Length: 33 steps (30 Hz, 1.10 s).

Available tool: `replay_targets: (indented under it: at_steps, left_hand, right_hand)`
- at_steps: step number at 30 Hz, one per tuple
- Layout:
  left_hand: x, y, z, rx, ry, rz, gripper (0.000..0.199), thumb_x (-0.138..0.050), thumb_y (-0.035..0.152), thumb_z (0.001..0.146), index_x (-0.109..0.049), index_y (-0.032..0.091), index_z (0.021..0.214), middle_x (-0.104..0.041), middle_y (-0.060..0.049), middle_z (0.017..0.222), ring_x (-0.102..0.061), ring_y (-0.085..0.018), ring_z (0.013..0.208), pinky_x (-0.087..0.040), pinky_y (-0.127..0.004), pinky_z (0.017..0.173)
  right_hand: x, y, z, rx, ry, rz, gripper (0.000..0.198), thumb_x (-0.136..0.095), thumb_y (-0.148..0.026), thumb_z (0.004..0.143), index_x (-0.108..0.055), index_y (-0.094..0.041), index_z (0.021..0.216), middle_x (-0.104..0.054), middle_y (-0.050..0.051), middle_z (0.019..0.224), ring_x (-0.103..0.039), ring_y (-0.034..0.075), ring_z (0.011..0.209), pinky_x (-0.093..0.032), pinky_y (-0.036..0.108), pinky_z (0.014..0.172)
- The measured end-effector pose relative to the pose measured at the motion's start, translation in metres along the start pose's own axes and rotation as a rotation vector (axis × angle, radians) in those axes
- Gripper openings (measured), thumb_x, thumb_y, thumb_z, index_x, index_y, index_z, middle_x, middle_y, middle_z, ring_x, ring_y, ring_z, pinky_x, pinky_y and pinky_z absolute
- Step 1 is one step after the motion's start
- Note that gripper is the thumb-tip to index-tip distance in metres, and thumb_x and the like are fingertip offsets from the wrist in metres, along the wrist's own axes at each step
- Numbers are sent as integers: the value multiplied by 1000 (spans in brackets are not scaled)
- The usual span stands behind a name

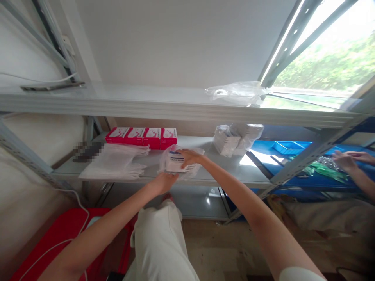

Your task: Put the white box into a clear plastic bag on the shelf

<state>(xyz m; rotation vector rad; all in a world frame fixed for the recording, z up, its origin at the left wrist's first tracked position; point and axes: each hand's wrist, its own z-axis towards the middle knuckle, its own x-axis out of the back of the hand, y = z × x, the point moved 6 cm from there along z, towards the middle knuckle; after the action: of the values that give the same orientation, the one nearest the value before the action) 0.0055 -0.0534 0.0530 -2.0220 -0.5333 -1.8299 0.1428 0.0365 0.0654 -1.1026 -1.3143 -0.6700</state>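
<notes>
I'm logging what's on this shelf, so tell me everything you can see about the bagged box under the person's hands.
The bagged box is a small white carton with blue print, too blurred to read, wrapped in loose, crinkled clear plastic. It lies flat on the grey metal shelf, near the front edge, in front of the row of red boxes. The right hand rests on top with fingers spread; the left hand meets its lower front edge at the shelf lip.

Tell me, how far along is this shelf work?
Four red-and-white cartons already stand in a row at the back of the grey metal shelf. In hand: the right hand presses a clear plastic bag of white boxes, the left hand at the shelf edge. More bagged white packs lie beside.
</notes>
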Motion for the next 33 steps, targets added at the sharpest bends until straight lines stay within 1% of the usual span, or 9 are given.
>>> replay_targets:
  at_steps: [4,9,13,16,19,24,28,31,33]
  left_hand:
    - [0,7,-2,-41,-82,37,43,-40,0,83,-51,11,123,-71,-13,101,-68,-24,91,-46,-31,77]
    - [-7,5,2,-54,-91,67,43,-40,0,83,-50,12,124,-71,-11,104,-68,-22,93,-47,-29,77]
    - [-2,2,3,-62,34,57,37,-42,5,86,-53,14,120,-67,-13,113,-63,-24,107,-46,-33,88]
    - [13,-1,-3,-78,142,29,44,-53,15,87,-46,19,130,-60,-13,128,-56,-24,118,-41,-35,97]
    - [31,-14,-10,-48,153,86,61,-57,13,84,-35,19,141,-60,-13,127,-57,-23,115,-40,-34,96]
    - [60,-53,-21,-22,164,257,38,-41,1,84,-58,15,115,-66,-11,107,-56,-24,108,-30,-39,103]
    - [88,-84,-23,-47,317,256,36,-34,-1,84,-62,15,99,-64,-12,106,-51,-25,113,-20,-44,109]
    - [102,-99,-19,-79,382,193,40,-29,-1,85,-63,16,97,-63,-11,104,-50,-24,113,-20,-45,110]
    - [105,-104,-15,-109,378,188,39,-29,0,86,-63,17,94,-62,-11,104,-49,-24,113,-22,-44,109]
  right_hand:
    - [2,-6,0,49,23,-14,106,-83,-33,54,-32,-20,147,-44,14,144,-46,34,128,-36,42,106]
    - [1,-10,4,107,43,-25,109,-84,-29,53,-31,-21,148,-43,13,146,-48,32,126,-38,39,105]
    - [1,-11,5,52,-17,-44,105,-85,-26,50,-39,-22,144,-48,12,142,-50,34,124,-40,37,102]
    - [10,-13,0,77,-49,-1,101,-84,-38,54,-40,-25,144,-47,8,143,-49,31,126,-39,34,103]
    - [27,-5,-9,15,-41,-20,84,-75,-54,65,-46,-29,140,-57,5,134,-54,30,121,-42,33,99]
    - [57,14,-36,-89,-29,-109,44,-59,-61,80,-70,-27,106,-72,6,97,-64,28,101,-46,35,89]
    - [77,14,-58,-33,38,-197,35,-60,-50,84,-73,-18,88,-69,13,98,-63,31,98,-45,39,89]
    - [86,0,-67,57,108,-327,15,-64,-24,82,-70,-17,94,-65,13,110,-57,31,109,-40,41,98]
    - [90,-10,-70,107,148,-450,22,-55,-7,83,-70,-17,96,-63,12,113,-54,28,114,-37,41,101]
